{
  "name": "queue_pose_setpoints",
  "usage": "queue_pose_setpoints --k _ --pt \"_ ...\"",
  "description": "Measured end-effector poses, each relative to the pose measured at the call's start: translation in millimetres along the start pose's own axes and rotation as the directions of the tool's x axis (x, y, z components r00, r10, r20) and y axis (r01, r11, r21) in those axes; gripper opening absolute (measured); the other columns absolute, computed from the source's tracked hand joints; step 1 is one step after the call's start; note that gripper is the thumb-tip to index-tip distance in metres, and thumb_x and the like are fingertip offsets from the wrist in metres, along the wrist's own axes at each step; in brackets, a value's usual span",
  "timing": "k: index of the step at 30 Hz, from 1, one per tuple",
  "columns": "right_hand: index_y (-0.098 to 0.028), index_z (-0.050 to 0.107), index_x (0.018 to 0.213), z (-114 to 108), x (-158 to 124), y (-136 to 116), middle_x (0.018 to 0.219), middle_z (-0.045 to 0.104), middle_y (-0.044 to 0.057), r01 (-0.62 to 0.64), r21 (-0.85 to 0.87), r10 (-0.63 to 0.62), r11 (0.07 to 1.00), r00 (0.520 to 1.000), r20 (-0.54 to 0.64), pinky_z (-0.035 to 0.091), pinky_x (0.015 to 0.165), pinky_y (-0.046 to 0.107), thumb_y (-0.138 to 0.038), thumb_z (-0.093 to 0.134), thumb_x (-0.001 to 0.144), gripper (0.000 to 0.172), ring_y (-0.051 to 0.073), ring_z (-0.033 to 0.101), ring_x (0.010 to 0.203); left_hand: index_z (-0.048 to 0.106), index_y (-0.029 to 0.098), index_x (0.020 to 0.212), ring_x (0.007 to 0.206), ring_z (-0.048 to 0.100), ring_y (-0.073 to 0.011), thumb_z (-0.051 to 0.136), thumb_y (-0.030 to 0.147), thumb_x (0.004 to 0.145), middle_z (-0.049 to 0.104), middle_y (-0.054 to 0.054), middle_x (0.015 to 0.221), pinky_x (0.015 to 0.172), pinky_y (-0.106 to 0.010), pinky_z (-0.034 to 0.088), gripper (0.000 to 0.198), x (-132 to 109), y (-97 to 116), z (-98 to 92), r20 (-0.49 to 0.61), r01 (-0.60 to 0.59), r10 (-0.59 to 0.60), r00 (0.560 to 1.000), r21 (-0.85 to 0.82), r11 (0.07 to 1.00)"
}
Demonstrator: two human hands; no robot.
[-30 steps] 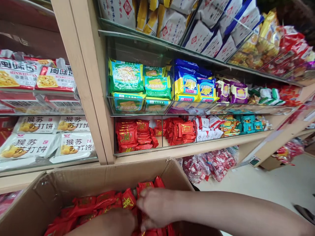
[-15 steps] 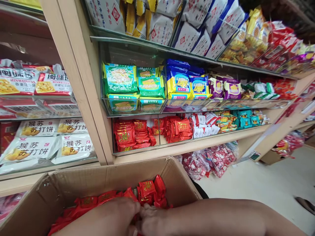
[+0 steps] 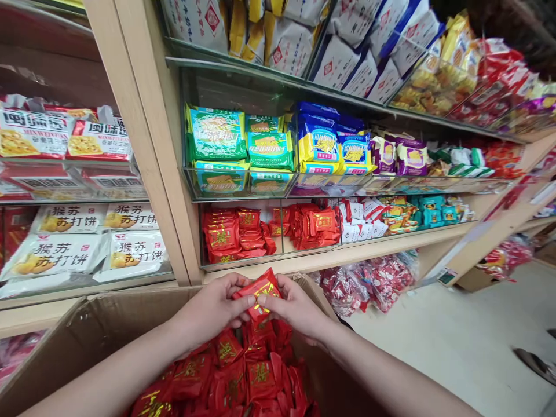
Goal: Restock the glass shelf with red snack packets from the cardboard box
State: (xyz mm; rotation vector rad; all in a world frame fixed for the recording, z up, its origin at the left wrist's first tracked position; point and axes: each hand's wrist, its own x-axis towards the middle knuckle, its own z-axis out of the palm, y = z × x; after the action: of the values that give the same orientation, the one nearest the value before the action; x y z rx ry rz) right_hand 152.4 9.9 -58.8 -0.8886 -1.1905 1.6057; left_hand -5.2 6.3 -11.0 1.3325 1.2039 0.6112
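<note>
My left hand (image 3: pixel 215 310) and my right hand (image 3: pixel 295 306) are raised together above an open cardboard box (image 3: pixel 99 330). Both pinch a small stack of red snack packets with gold print (image 3: pixel 259 294), the left from its left side, the right from its right side. The box below holds several more red packets (image 3: pixel 243 370). Straight ahead, a glass-fronted shelf bin (image 3: pixel 237 234) holds the same kind of red packets in rows.
Wooden shelves with glass fronts carry green biscuit packs (image 3: pixel 217 136), blue and yellow packs (image 3: pixel 324 142), purple packs (image 3: pixel 408 156) and white packs (image 3: pixel 69 255). Clear bags of red sweets (image 3: pixel 369 284) lie on the floor at the right. Pale floor (image 3: pixel 456 341) stretches right.
Both hands were down among the packets in the box; now they have come up out of it, holding a small stack of red packets in front of the lower shelf.
</note>
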Motion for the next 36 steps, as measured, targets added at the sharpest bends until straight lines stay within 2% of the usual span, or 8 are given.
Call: queue_pose_setpoints --k 6,12,17,21,25,28,31,36 --pt "-0.017 0.047 0.062 3.0 0.3 -16.9 0.052 0.044 -0.004 0.053 -0.122 -0.074 0.991 0.982 -0.175 0.034 0.043 0.020 -0.057 0.045 0.072 0.042 0.007 0.038 0.044 0.051 0.017 0.082 0.050 0.055 -0.0061 0.071 0.029 0.059 0.063 0.002 0.063 0.050 -0.016 0.044 0.032 2.7 3.4 9.3 -0.137 -0.054 0.022 0.990 -0.233 0.971" --pt "-0.019 0.045 0.074 6.3 6.5 -15.6 0.061 0.047 -0.003 0.139 -0.412 -0.244 0.900 0.946 -0.213 0.034 0.045 0.021 -0.052 0.036 0.080 0.034 0.010 0.043 0.051 0.051 0.018 0.077 0.048 0.051 -0.0064 0.059 0.030 0.071 0.059 0.003 0.062 0.046 -0.016 0.042 0.015 3.5 -2.8 19.2 -0.397 -0.157 -0.030 0.917 -0.429 0.890" --pt "-0.020 0.041 0.069 16.8 6.0 -17.2 0.063 0.047 -0.002 0.221 -0.778 -0.492 0.589 0.861 -0.128 0.033 0.057 0.024 -0.038 0.030 0.086 0.028 0.012 0.042 0.058 0.047 0.022 0.070 0.052 0.048 -0.0110 0.043 0.047 0.078 0.052 0.006 0.061 0.046 -0.021 0.039 0.026 5.7 -10.8 19.0 -0.616 -0.250 0.232 0.753 0.059 0.967" --pt "-0.019 0.043 0.074 21.5 3.6 -16.9 0.067 0.050 0.000 0.232 -0.771 -0.523 0.592 0.839 -0.149 0.033 0.058 0.024 -0.034 0.028 0.087 0.025 0.012 0.044 0.061 0.042 0.022 0.064 0.055 0.044 -0.0128 0.040 0.045 0.080 0.046 0.005 0.056 0.051 -0.023 0.037 0.028 7.9 -7.9 11.6 -0.606 -0.290 0.415 0.679 0.298 0.909" --pt "-0.019 0.042 0.070 22.1 1.9 -13.1 0.066 0.049 -0.001 0.264 -0.621 -0.495 0.738 0.837 -0.232 0.034 0.058 0.024 -0.037 0.031 0.087 0.027 0.012 0.043 0.061 0.043 0.022 0.065 0.056 0.043 -0.0133 0.041 0.047 0.079 0.046 0.005 0.058 0.052 -0.023 0.037 0.028 9.1 -5.7 10.2 -0.593 -0.315 0.412 0.692 0.266 0.911" --pt "-0.019 0.042 0.070 22.3 0.5 -9.8 0.066 0.046 -0.002 0.295 -0.375 -0.408 0.879 0.872 -0.269 0.035 0.057 0.022 -0.040 0.033 0.086 0.028 0.010 0.042 0.061 0.044 0.022 0.066 0.056 0.042 -0.0123 0.042 0.048 0.078 0.045 0.005 0.059 0.051 -0.022 0.037 0.029 8.5 -6.1 15.5 -0.578 -0.355 0.394 0.715 0.185 0.916" --pt "-0.019 0.041 0.071 21.0 -1.9 -7.2 0.065 0.042 -0.003 0.315 -0.173 -0.351 0.933 0.901 -0.254 0.034 0.054 0.021 -0.042 0.034 0.085 0.028 0.009 0.039 0.058 0.043 0.022 0.067 0.056 0.041 -0.0115 0.042 0.049 0.078 0.043 0.005 0.059 0.051 -0.021 0.037 0.029 6.7 -7.0 22.3 -0.572 -0.369 0.370 0.732 0.123 0.921" --pt "-0.019 0.037 0.065 8.1 -5.9 -11.8 0.062 0.038 -0.004 0.330 -0.350 -0.413 0.877 0.889 -0.197 0.031 0.052 0.020 -0.040 0.034 0.085 0.029 0.009 0.035 0.056 0.045 0.022 0.068 0.058 0.044 -0.0127 0.038 0.047 0.081 0.046 0.005 0.061 0.056 -0.024 0.040 0.028 0.4 -5.5 17.8 -0.509 -0.308 0.390 0.767 0.241 0.920"
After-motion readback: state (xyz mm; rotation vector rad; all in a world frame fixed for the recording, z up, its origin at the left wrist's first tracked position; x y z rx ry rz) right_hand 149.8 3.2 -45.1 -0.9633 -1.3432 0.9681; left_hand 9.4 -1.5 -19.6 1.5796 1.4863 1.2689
